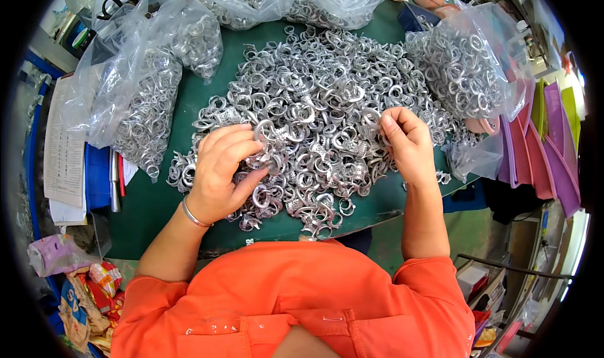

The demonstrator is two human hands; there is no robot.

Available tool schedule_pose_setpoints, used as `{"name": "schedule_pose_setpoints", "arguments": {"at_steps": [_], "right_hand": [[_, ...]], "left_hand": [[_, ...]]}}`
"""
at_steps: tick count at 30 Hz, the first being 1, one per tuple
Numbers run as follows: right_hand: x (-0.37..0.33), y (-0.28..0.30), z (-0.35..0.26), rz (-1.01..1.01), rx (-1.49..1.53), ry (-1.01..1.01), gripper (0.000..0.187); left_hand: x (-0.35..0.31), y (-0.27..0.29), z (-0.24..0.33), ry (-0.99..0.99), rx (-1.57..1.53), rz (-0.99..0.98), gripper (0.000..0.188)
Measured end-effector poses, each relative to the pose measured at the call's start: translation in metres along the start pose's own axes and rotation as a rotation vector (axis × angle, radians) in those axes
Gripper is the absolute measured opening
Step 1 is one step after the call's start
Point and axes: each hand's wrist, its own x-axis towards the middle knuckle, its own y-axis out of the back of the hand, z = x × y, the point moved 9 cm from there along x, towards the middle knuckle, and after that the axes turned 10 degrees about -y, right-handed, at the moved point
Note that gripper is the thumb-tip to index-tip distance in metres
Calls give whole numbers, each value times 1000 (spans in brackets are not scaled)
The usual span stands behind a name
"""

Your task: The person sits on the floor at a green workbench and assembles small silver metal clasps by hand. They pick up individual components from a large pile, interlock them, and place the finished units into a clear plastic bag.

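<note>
A broad heap of silver metal rings (321, 94) covers the middle of the green table. At its left front side, my left hand (220, 169) curls its fingers and thumb around a few rings (264, 131); how many are in its grasp is hard to make out against the heap. My right hand (408, 144), over the heap's right side, pinches a single ring (371, 117) between thumb and fingertips. A thin bangle (194, 214) sits on my left wrist.
Clear plastic bags of rings stand at the left (148, 100), the back (327, 5) and the right (462, 65). Black-handled scissors (118, 0) lie at the back left. Beside the left table edge hang printed sheets (65, 141). Purple and pink trays (541, 147) stand at the right.
</note>
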Motion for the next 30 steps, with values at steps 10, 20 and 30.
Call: {"name": "schedule_pose_setpoints", "arguments": {"at_steps": [10, 20, 30], "right_hand": [[-2, 38, -66, 278, 112, 305, 15], [9, 160, -177, 1012, -895, 875, 18], [33, -54, -61, -106, -710, 580, 34]], "left_hand": [[-2, 4, -1, 15, -24, 52, 46], [-1, -1, 0, 19, -52, 21, 50], [-7, 2, -4, 19, -52, 23, 51]]}}
